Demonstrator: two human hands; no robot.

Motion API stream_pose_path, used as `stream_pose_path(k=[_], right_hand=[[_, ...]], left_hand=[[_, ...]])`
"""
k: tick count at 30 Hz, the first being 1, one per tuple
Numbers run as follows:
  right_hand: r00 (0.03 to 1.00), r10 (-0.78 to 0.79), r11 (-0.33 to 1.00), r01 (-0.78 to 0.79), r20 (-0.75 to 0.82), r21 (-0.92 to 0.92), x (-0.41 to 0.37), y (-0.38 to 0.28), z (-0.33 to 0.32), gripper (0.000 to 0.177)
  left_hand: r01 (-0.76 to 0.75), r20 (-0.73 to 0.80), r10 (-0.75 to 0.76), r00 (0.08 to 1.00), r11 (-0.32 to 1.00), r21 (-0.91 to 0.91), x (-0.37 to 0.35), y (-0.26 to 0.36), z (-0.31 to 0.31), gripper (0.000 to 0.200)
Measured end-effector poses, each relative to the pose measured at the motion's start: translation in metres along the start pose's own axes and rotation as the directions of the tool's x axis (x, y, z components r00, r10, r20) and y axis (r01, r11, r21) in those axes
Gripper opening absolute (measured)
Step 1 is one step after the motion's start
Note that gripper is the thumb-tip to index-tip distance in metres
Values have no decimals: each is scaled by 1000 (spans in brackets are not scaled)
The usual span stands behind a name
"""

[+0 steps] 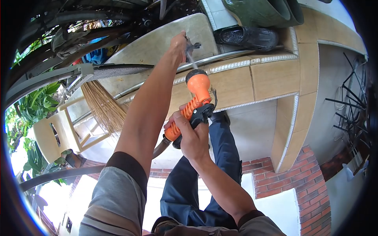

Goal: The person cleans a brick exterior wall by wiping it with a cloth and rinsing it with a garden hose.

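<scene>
My right hand (193, 137) is wrapped around the grip of an orange and black hose spray gun (199, 84), its head pointing up and away from me. A thin jet of water (191, 59) leaves the nozzle toward my left hand (180, 45). That arm is stretched far forward, and its fingers are closed on a small dark object (193, 46) whose kind I cannot make out. The object is held above a pale stone slab (153, 49). A grey hose (161, 148) runs from the bottom of the spray gun, passing behind my left arm.
A tan tiled ledge (232, 82) with a metal rail crosses ahead. Black shoes (250, 38) and green boots (260, 13) stand at upper right. On the left are a straw broom (103, 106), a cream plastic chair (53, 133) and plants (35, 104). Black metal rods (348, 98) are at far right.
</scene>
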State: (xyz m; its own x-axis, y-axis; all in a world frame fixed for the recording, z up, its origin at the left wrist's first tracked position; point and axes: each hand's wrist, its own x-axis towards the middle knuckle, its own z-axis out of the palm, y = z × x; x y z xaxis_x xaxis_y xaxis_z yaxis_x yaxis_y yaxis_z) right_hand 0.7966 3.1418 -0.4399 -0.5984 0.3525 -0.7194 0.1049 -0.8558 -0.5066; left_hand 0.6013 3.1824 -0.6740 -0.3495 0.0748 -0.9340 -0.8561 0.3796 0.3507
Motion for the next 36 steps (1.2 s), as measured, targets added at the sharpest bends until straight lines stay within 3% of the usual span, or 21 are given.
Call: stream_pose_path(k=[3, 6, 10, 11, 13, 16, 17, 19, 22, 25, 26, 30, 33, 35, 36], right_hand=[[1000, 8, 1000, -8, -1, -6, -6, -1, 5, 17], [999, 36, 999, -36, -3, 26, -9, -6, 11, 20], [998, 70, 996, -69, -7, 64, 0, -12, 12, 43], [998, 62, 994, -60, -20, 94, 4, -20, 17, 41], [998, 48, 988, -41, -50, 146, 10, -39, 28, 37], [1000, -2, 990, 0, 15, 142, 33, -58, 39, 33], [999, -34, 998, 34, 11, 53, 36, -70, 46, 34], [995, -97, 988, 98, 11, -122, 37, -90, 60, 39], [967, -222, 944, 245, 125, -219, 35, -97, 73, 49], [937, -285, 888, 338, 202, -312, 28, -99, 76, 56], [935, -285, 879, 343, 212, -332, 22, -101, 76, 58], [864, -149, 967, 228, 481, -111, 35, -95, 54, 67], [960, -38, 997, 18, 277, 77, 76, -98, 34, 60], [987, 118, 947, -79, -108, 310, 100, -108, 63, 53], [985, 154, 928, -118, -75, 355, 128, -100, 68, 48]], left_hand=[[39, 196, -33, 980, 999, -24, -6, 8, -12, 36], [-57, 210, 43, 977, 996, 62, -47, 21, -10, 34], [-67, 285, 61, 957, 998, 11, -86, 38, -32, 34], [-180, 271, 131, 954, 969, 168, -105, 45, -37, 38], [-372, 272, 271, 923, 807, 459, -148, 60, -51, 45], [-474, 352, 325, 877, 703, 531, -216, 76, -73, 59], [-542, 451, 325, 831, 656, 525, -242, 84, -82, 67], [-724, 567, 452, 689, 389, 570, -276, 83, -95, 74], [-647, 477, 444, 759, 599, 472, -300, 81, -102, 82], [-666, 524, 410, 746, 466, 582, -328, 89, -108, 84], [-699, 547, 440, 712, 371, 612, -331, 86, -109, 74], [-578, 420, 397, 816, 564, 589, -341, 80, -121, 66], [-519, 352, 385, 853, 689, 506, -341, 72, -135, 61], [-483, 330, 357, 874, 714, 507, -343, 65, -144, 60], [-469, 317, 349, 882, 716, 517, -348, 61, -146, 59]])
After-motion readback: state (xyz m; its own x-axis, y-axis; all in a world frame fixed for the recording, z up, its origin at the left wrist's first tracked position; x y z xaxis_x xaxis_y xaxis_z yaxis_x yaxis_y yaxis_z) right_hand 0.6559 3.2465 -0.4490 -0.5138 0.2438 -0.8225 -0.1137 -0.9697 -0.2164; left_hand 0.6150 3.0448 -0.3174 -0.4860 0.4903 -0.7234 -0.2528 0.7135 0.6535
